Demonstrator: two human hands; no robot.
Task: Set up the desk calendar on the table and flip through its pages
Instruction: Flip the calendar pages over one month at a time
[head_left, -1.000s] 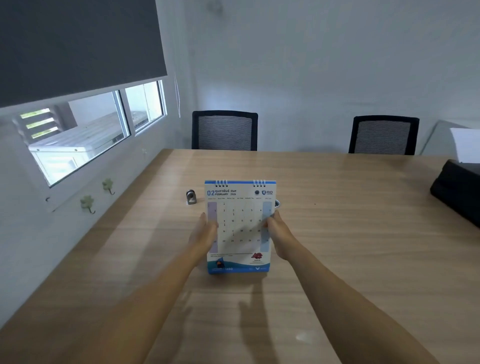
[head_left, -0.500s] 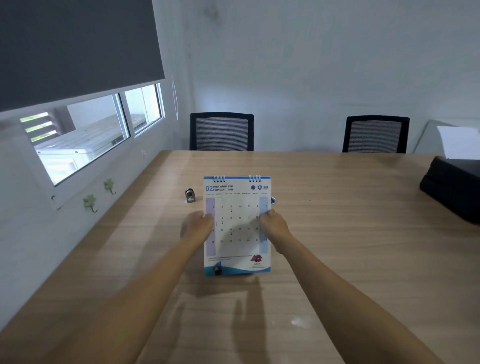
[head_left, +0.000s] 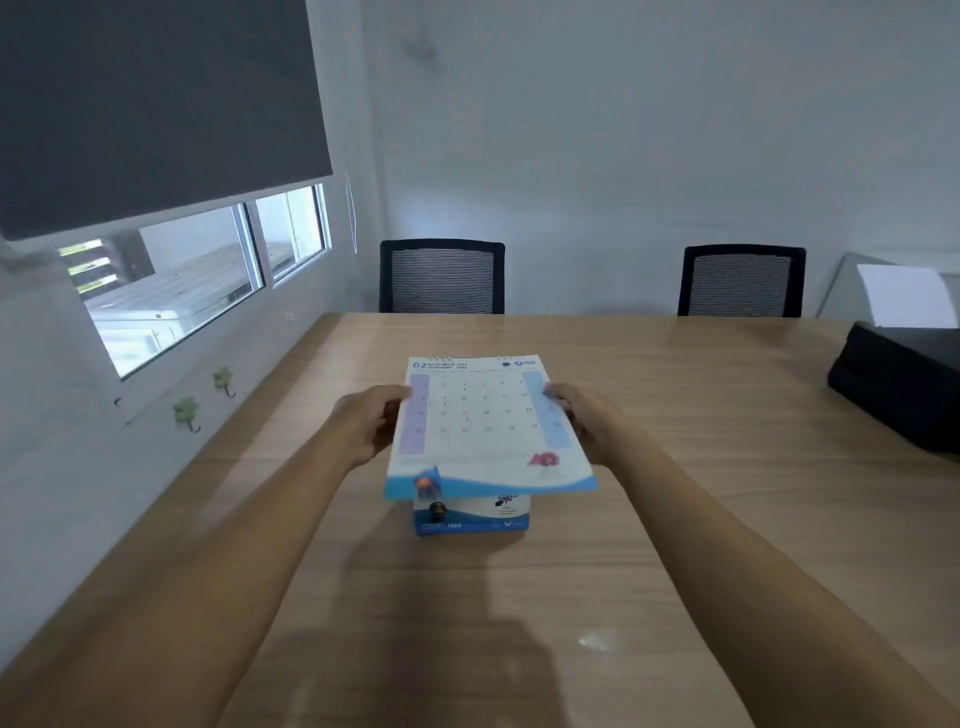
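A long wooden desk (head_left: 675, 467) fills most of the view, with its left edge along a white wall under a window with a dark blind (head_left: 156, 104). Two black mesh chairs (head_left: 441, 275) stand at the far edge. A black bag (head_left: 898, 384) lies at the right edge.

The desk calendar (head_left: 472, 517) stands near the middle of the desk, toward the near side, its base on the wood. Its February page (head_left: 483, 421) is lifted away from the pages beneath and tilted up toward the camera, the lower edge blurred and curling.

The left hand (head_left: 363, 421) holds the page's left edge, fingers curled behind it. The right hand (head_left: 587, 415) holds the right edge; its grip closes on the same sheet, fingers mostly hidden behind the paper.
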